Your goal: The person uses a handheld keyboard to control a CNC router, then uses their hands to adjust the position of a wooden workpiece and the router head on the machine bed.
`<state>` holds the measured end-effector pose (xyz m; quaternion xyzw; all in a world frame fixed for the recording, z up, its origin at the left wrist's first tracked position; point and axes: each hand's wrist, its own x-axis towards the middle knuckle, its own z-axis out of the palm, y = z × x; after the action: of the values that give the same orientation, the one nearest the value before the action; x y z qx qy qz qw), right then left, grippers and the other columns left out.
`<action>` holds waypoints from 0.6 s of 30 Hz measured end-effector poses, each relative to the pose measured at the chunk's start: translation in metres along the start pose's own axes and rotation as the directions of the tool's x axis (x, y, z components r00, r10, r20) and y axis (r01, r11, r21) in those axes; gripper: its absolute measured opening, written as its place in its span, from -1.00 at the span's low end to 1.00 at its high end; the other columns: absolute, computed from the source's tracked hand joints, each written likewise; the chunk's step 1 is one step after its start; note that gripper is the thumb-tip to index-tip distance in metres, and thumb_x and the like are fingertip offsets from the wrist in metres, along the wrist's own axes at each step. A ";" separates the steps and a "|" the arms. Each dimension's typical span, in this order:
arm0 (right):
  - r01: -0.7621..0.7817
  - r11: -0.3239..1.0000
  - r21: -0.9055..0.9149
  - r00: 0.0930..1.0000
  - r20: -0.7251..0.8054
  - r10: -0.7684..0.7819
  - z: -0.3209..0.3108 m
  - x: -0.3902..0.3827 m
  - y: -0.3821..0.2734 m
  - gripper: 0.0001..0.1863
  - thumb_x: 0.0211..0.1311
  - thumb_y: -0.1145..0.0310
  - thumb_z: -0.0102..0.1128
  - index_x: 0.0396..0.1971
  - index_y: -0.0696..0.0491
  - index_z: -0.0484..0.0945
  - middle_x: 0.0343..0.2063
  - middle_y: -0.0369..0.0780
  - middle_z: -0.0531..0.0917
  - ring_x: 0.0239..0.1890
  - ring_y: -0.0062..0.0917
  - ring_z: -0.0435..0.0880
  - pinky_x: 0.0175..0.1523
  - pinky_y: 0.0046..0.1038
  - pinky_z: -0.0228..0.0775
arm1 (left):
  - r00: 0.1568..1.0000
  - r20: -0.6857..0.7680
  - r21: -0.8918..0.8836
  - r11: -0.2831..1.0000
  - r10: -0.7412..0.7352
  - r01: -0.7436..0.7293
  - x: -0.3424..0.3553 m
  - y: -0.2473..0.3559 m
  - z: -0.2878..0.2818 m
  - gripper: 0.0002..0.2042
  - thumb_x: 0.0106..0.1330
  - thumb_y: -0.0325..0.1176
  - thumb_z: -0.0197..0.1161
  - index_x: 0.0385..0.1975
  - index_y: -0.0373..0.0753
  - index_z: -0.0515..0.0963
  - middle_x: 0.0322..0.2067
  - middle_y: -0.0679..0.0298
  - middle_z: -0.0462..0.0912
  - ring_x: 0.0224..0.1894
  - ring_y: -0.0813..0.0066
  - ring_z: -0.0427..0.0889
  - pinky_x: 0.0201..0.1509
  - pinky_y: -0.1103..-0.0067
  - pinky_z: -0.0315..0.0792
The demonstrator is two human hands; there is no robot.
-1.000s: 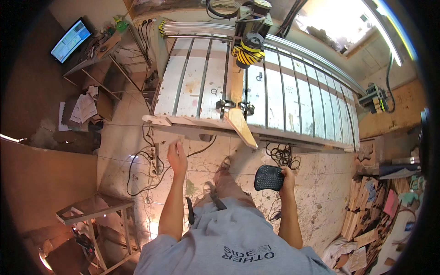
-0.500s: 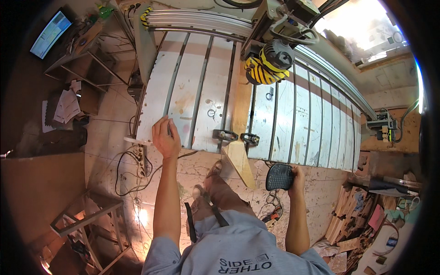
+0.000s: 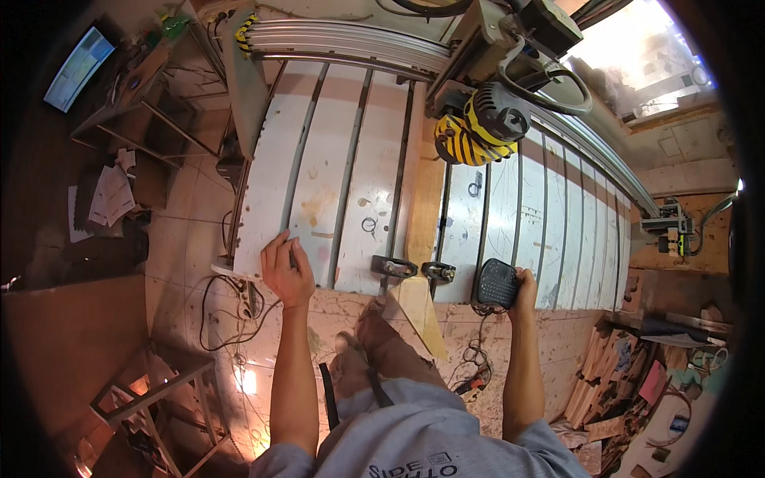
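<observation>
My right hand [image 3: 524, 293] grips a small black handheld keyboard [image 3: 496, 284] by its right side, its keys facing up. The keyboard is over the front edge of the slotted white machine bed [image 3: 319, 191]. At the bed's front left corner is my left hand [image 3: 288, 273], fingers loosely bent and apart, with nothing seen in it. Between my hands a long wooden board [image 3: 420, 215] lies along the bed, its pointed end jutting past the front edge. Two dark clamps [image 3: 394, 267] [image 3: 438, 272] flank it. Above the board's far part hangs a yellow-and-black spindle motor [image 3: 486, 127].
A metal gantry rail [image 3: 351, 52] crosses the far side. Cables and a power strip [image 3: 253, 299] lie on the floor at left. A metal frame stand [image 3: 163, 390] is at lower left, a monitor [image 3: 80, 68] at far left, and stacked wood offcuts [image 3: 602, 374] at right.
My right hand has lifted the keyboard from in front of the bed to over its edge, turning the keys more into view. My left hand stays near the corner; the view has shifted slightly.
</observation>
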<state>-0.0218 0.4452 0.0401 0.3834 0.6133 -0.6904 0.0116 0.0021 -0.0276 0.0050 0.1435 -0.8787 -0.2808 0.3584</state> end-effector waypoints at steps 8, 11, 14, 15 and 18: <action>-0.028 1.000 -0.004 0.999 0.016 0.028 -0.004 0.012 -0.002 -0.79 0.07 0.28 0.00 -0.42 0.10 0.53 -0.54 -0.29 0.53 -0.50 -0.50 0.51 -0.32 -0.43 0.40 | 0.999 0.019 0.011 1.000 -0.028 0.027 -0.002 0.000 -0.001 -0.90 0.34 -0.46 0.24 -0.31 -0.33 0.66 -0.10 0.14 0.70 -0.11 0.11 0.61 -0.06 0.33 0.51; -0.038 0.999 0.003 0.999 0.016 0.038 0.010 -0.001 -0.010 -0.85 0.05 0.30 -0.02 -0.47 0.06 0.47 -0.55 -0.32 0.49 -0.54 -0.53 0.45 -0.38 -0.43 0.34 | 0.999 0.025 0.007 0.999 -0.035 0.034 -0.002 0.000 0.000 -0.90 0.33 -0.46 0.24 -0.31 -0.32 0.66 -0.09 0.15 0.70 -0.10 0.11 0.61 -0.05 0.32 0.51; -0.040 0.999 0.030 0.998 0.058 0.038 0.020 -0.014 -0.017 -0.87 0.04 0.32 -0.03 -0.49 0.05 0.44 -0.56 -0.34 0.47 -0.55 -0.55 0.42 -0.40 -0.44 0.33 | 0.999 0.022 0.006 1.000 -0.028 0.028 0.000 0.001 -0.001 -0.90 0.33 -0.45 0.25 -0.30 -0.32 0.67 -0.09 0.15 0.70 -0.10 0.11 0.61 -0.04 0.32 0.51; -0.037 0.999 0.040 0.996 0.079 0.033 0.020 -0.016 -0.017 -0.87 0.04 0.32 -0.03 -0.48 0.05 0.44 -0.56 -0.34 0.46 -0.54 -0.55 0.43 -0.39 -0.45 0.33 | 1.000 0.020 0.006 1.000 -0.024 0.024 0.001 0.001 -0.002 -0.90 0.32 -0.45 0.25 -0.30 -0.32 0.67 -0.09 0.15 0.70 -0.10 0.11 0.61 -0.04 0.32 0.51; 0.003 0.999 0.049 0.996 0.094 -0.008 0.009 -0.004 -0.005 -0.81 0.07 0.32 -0.08 -0.44 0.08 0.48 -0.55 -0.29 0.52 -0.55 -0.53 0.49 -0.40 -0.45 0.40 | 1.000 0.006 0.033 0.999 0.028 -0.029 -0.001 -0.005 0.000 -0.90 0.31 -0.45 0.26 -0.30 -0.31 0.67 -0.09 0.16 0.70 -0.10 0.12 0.61 -0.04 0.33 0.51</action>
<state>-0.0259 0.4374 0.0457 0.3488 0.5960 -0.7227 0.0293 0.0034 -0.0310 0.0018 0.1361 -0.8861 -0.2615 0.3576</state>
